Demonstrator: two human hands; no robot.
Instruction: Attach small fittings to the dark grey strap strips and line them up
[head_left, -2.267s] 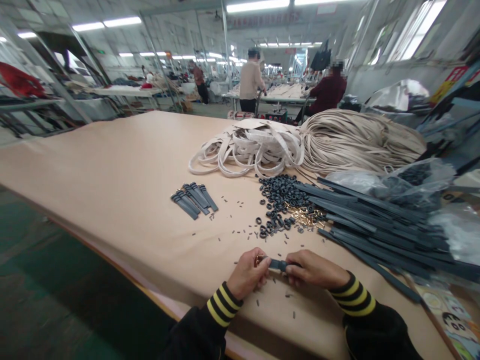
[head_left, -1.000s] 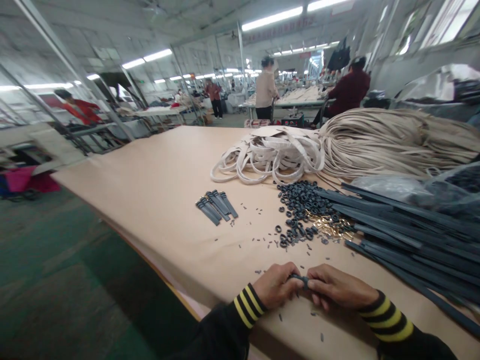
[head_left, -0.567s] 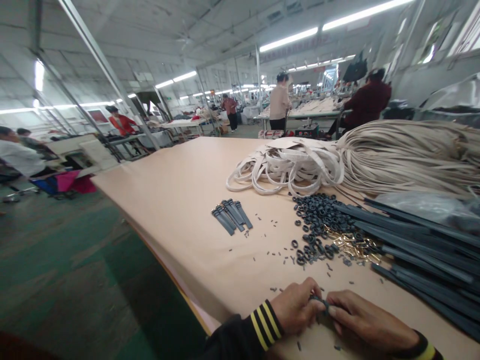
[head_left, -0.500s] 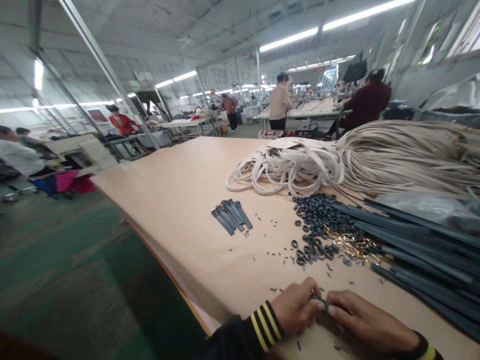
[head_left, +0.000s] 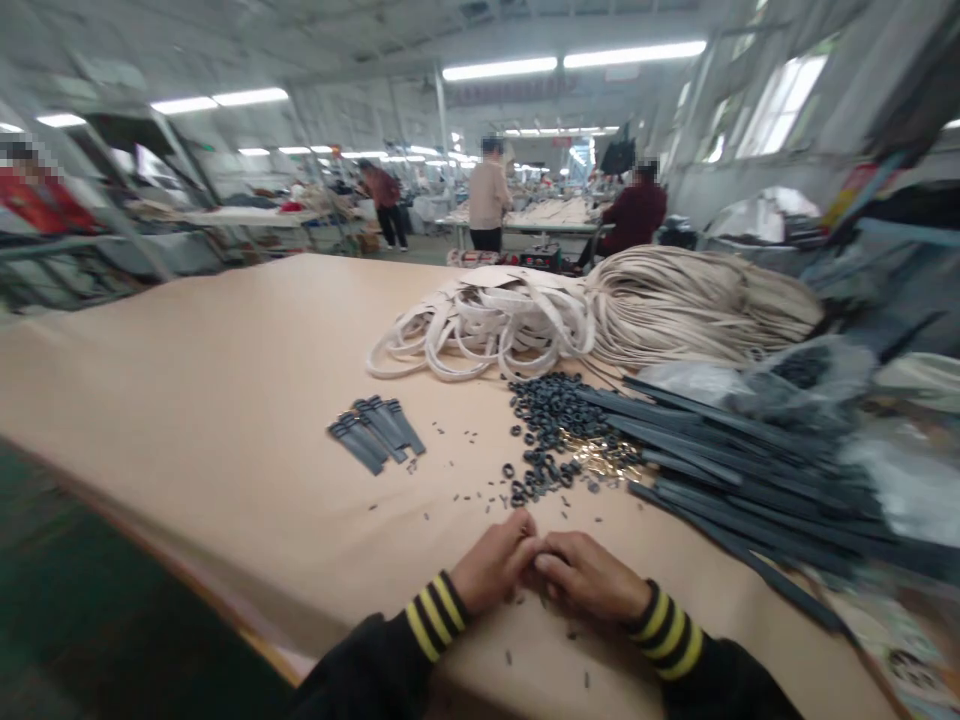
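Side by side at the table's near side, my left hand (head_left: 495, 563) and my right hand (head_left: 594, 575) meet at the fingertips. Both are closed, thumbs and fingers pinched together on a small dark loop, which the fingers now mostly hide. Just beyond them lies a pile of similar dark loops (head_left: 551, 400), with gold-coloured metal hardware (head_left: 604, 457) at its edge. Tiny dark pieces are scattered around my hands. Farther left, several short dark straps (head_left: 379, 432) lie fanned out, with loops around them and gold metal at their far ends.
Long dark strips (head_left: 720, 440) cover the right of the brown-covered table (head_left: 225, 350). Behind are looped pale straps (head_left: 487, 320) and a thick bundle of pale cord (head_left: 697, 300). Clear plastic bags (head_left: 810, 375) sit at right. Several people work at tables farther back.
The view has swung right, so table, piles and hands appear farther left. My hands have drawn closer together, and the dark loop between the fingertips is now mostly covered.
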